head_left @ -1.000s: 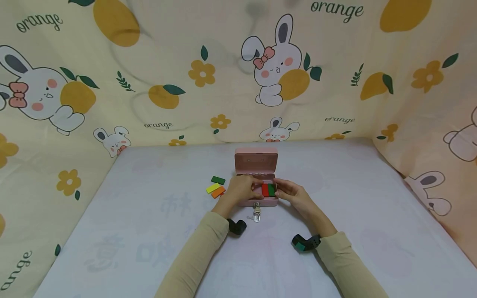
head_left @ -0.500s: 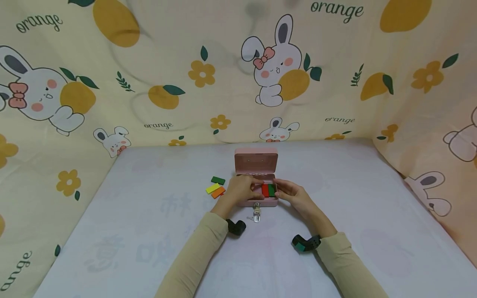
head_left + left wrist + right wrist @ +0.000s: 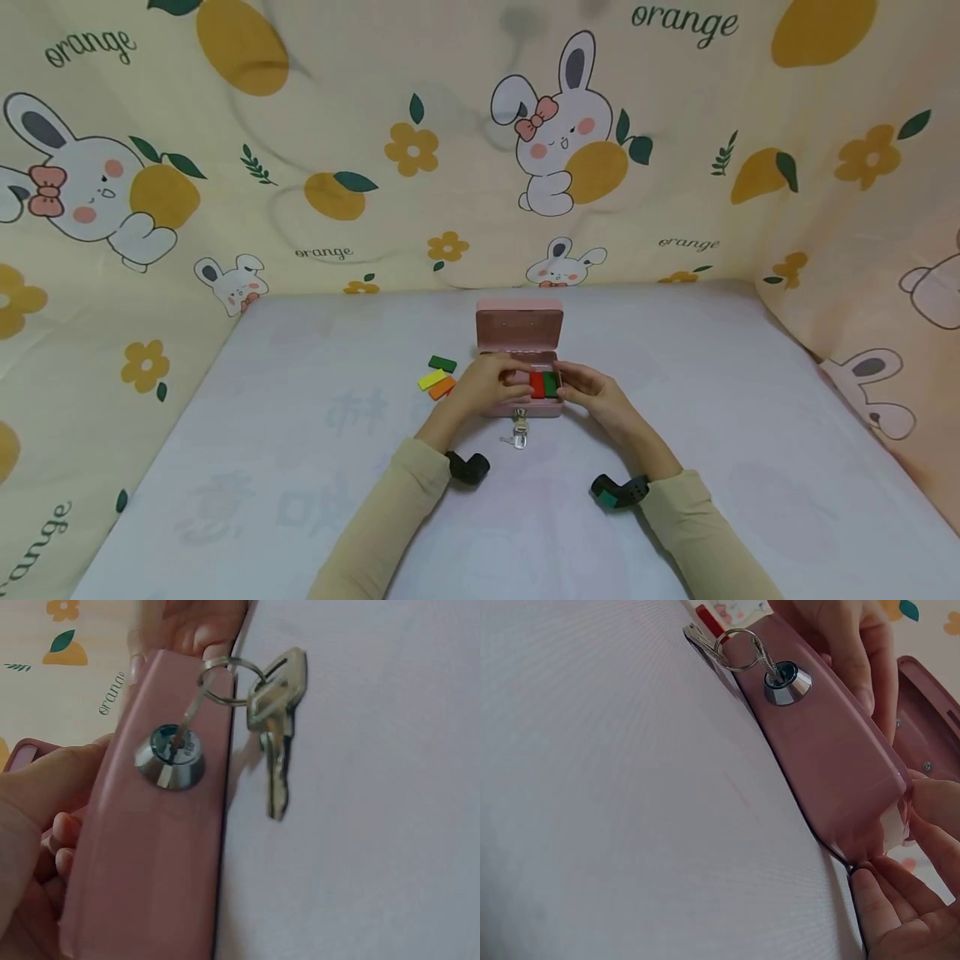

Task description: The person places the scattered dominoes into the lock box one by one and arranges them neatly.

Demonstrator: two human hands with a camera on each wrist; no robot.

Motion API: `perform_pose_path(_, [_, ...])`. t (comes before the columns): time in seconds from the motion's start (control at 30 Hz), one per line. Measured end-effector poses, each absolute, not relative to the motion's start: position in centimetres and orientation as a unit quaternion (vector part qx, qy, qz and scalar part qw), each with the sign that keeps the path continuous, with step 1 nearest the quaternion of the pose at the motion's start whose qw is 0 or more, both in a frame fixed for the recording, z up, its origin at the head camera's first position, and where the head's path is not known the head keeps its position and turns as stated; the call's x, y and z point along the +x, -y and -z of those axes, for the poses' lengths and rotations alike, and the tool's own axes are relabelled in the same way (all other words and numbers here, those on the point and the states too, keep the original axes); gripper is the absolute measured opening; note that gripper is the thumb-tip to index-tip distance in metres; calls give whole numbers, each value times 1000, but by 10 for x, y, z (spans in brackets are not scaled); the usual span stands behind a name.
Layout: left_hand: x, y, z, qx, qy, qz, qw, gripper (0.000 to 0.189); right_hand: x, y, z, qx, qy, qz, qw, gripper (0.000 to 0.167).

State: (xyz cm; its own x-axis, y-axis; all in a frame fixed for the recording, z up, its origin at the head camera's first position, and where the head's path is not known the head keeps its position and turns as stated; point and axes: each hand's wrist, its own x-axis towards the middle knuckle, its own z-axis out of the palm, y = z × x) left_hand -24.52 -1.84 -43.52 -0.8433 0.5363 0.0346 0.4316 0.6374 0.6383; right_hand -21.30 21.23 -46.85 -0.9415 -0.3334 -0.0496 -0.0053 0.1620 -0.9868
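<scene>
A pink metal cash box [image 3: 492, 411] stands with its lid [image 3: 519, 327] raised at the back. Inside, at its right end, a red block [image 3: 537, 383] and a green block [image 3: 551, 383] lie side by side. My left hand [image 3: 482, 385] reaches over the left part of the box, thumb and fingers bent down inside; I cannot tell whether it holds a block. With my right hand [image 3: 606, 402] I grip the right end, some fingers at the top rim and others low on the outside. Keys [image 3: 283, 697] hang on a ring from the front lock [image 3: 171, 759].
Left of the box lie a green block [image 3: 442, 363], a yellow block [image 3: 431, 379] and an orange block [image 3: 442, 388]. A red block [image 3: 709, 621] shows past the box in the right wrist view. Patterned cloth [image 3: 420, 208] surrounds the white table [image 3: 315, 483].
My left thumb has lifted slightly inside the box, and the left wrist has shifted a little to the left. My right hand and the visible blocks keep their places; the head view has drifted slightly.
</scene>
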Motion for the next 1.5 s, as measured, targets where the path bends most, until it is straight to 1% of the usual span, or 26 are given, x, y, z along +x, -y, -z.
perform_pose_path(0.37, [-240, 27, 431, 302, -872, -382, 41, 30, -212, -212, 468, -109, -752, 637, 127, 58])
perform_pose_path(0.7, [-236, 39, 427, 299, -863, -406, 34, 30, -212, -211, 466, -105, -756, 634, 124, 58])
perform_pose_path(0.87, [-233, 44, 424, 286, -864, -412, 44, 30, -212, -211, 467, -102, -758, 632, 125, 58])
perform_pose_path(1.5, [-224, 64, 428, 279, -869, -407, 33, 32, -211, -211, 466, -103, -752, 638, 128, 58])
